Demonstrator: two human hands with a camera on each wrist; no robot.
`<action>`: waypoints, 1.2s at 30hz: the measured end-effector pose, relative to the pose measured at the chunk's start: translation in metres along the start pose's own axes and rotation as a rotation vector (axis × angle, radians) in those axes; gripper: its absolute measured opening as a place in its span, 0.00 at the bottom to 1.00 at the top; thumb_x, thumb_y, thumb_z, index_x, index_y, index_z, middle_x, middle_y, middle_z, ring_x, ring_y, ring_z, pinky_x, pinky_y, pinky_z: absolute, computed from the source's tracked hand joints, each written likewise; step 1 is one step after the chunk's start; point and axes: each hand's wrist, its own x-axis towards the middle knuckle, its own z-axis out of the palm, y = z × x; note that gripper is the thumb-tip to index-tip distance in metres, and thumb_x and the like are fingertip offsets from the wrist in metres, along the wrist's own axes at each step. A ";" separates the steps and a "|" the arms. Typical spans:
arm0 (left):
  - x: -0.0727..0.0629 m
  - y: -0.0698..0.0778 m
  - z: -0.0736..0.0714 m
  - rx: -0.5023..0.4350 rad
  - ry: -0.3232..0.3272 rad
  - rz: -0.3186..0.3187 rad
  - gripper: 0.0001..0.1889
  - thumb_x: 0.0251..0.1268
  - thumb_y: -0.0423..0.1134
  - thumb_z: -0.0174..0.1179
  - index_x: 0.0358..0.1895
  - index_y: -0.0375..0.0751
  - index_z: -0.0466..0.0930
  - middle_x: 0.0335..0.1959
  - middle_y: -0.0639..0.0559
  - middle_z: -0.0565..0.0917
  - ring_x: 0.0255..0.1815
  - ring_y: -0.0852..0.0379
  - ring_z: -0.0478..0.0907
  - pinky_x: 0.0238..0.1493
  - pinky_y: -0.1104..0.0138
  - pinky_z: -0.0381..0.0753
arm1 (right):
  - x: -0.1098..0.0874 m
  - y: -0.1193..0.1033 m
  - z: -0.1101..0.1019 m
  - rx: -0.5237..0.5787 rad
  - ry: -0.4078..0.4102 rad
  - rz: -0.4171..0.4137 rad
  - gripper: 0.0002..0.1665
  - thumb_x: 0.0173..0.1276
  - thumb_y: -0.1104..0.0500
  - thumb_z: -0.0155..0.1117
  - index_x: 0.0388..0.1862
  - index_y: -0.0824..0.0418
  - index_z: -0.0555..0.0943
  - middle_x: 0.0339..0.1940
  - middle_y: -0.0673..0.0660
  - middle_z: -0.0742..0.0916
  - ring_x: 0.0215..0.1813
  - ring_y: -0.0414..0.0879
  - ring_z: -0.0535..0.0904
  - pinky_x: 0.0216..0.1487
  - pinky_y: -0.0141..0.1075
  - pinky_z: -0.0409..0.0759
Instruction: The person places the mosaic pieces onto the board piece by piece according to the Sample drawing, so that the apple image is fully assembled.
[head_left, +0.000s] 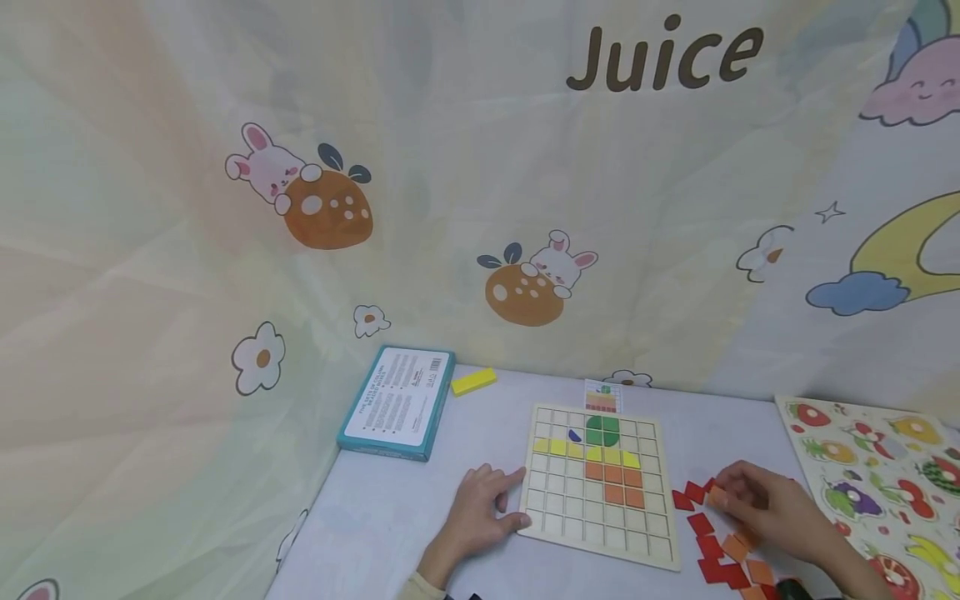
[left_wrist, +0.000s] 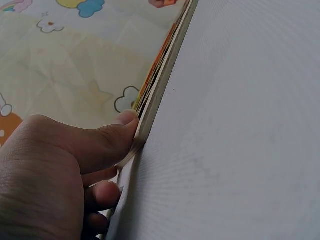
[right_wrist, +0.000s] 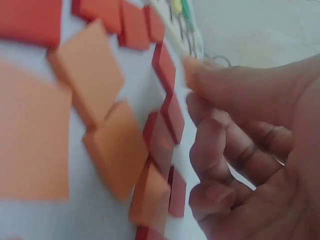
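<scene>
A wooden grid board (head_left: 558,500) lies on the table with green, yellow, orange and blue tiles set in its upper and middle squares. At the board's left edge rests my left hand (head_left: 476,512), its index finger and thumb spread apart along the rim. The left wrist view shows that thumb (left_wrist: 112,142) against the board's side. Right of the board, my right hand (head_left: 772,508) pinches an orange tile (head_left: 717,497) between thumb and fingers, just over the loose tiles. Red tiles (head_left: 701,524) and orange square tiles (right_wrist: 92,75) lie scattered below it.
A small picture card (head_left: 602,397) stands behind the board. To the left are a teal-edged box (head_left: 397,404) and a yellow block (head_left: 474,382). A fruit-picture board (head_left: 862,467) lies at the right, near my right forearm. A printed cloth (head_left: 465,167) hangs behind.
</scene>
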 end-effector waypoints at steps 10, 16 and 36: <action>0.000 -0.002 0.002 0.005 0.005 0.006 0.36 0.55 0.59 0.77 0.69 0.55 0.83 0.23 0.68 0.70 0.31 0.70 0.59 0.40 0.73 0.60 | 0.011 -0.031 0.025 0.112 0.050 0.027 0.22 0.70 0.50 0.77 0.57 0.59 0.84 0.38 0.51 0.89 0.33 0.39 0.81 0.36 0.30 0.80; 0.000 -0.003 0.003 0.007 0.010 0.015 0.36 0.55 0.60 0.76 0.69 0.54 0.83 0.23 0.68 0.70 0.31 0.70 0.59 0.39 0.73 0.60 | 0.021 -0.053 0.050 0.156 0.084 0.066 0.25 0.68 0.53 0.78 0.61 0.59 0.84 0.39 0.51 0.92 0.35 0.42 0.81 0.34 0.32 0.77; 0.000 -0.001 0.002 -0.003 0.008 0.003 0.36 0.56 0.60 0.75 0.69 0.54 0.83 0.23 0.68 0.69 0.31 0.70 0.58 0.38 0.72 0.60 | 0.035 -0.101 0.109 0.048 0.145 -0.080 0.17 0.54 0.50 0.88 0.43 0.47 0.93 0.39 0.46 0.82 0.50 0.43 0.75 0.49 0.38 0.76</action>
